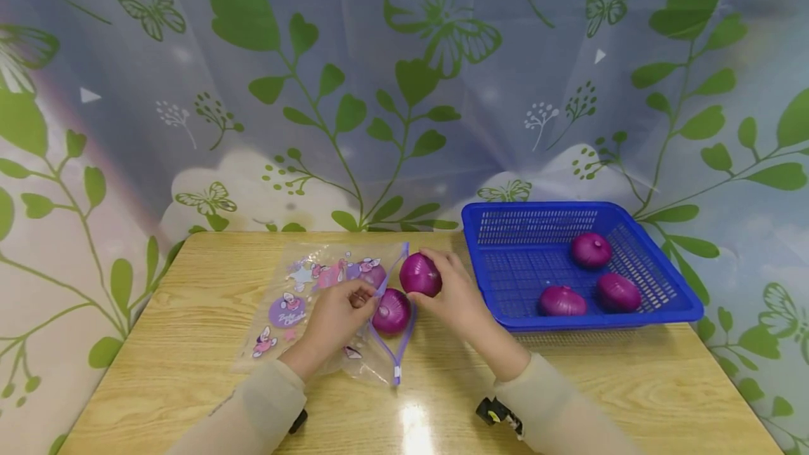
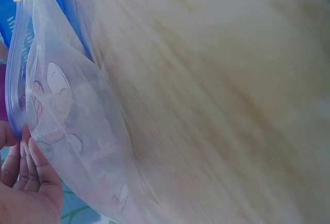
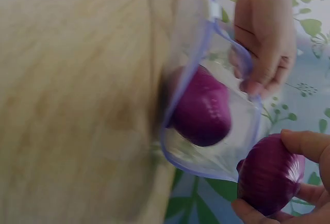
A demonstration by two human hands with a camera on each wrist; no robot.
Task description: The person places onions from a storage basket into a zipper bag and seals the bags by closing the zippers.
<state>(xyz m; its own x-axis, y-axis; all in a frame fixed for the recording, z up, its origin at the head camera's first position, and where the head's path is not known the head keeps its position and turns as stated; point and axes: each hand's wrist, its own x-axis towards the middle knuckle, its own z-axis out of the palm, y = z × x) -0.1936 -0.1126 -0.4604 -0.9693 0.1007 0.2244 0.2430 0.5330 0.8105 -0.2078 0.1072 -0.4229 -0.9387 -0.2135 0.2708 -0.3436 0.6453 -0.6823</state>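
My left hand (image 1: 341, 313) pinches the upper rim of a clear zip bag (image 1: 316, 343) with a purple zip edge and cartoon prints, keeping its mouth apart. Just inside that mouth lies a red onion (image 1: 392, 312); another onion (image 1: 369, 272) shows through the plastic deeper in. To the right, my right hand (image 1: 451, 293) grips a third red onion (image 1: 420, 275) between thumb and fingers, close beside the bag's opening. In the right wrist view the held onion (image 3: 270, 175) is at the zip rim and the bagged onion (image 3: 202, 108) sits within the loop.
A blue plastic basket (image 1: 581, 319) stands at the right of the wooden table (image 1: 208, 286), holding three red onions (image 1: 590, 251). Behind the table hangs a curtain (image 1: 354, 90) printed with leaves and butterflies. The bag's white slider (image 1: 397, 372) points toward the front.
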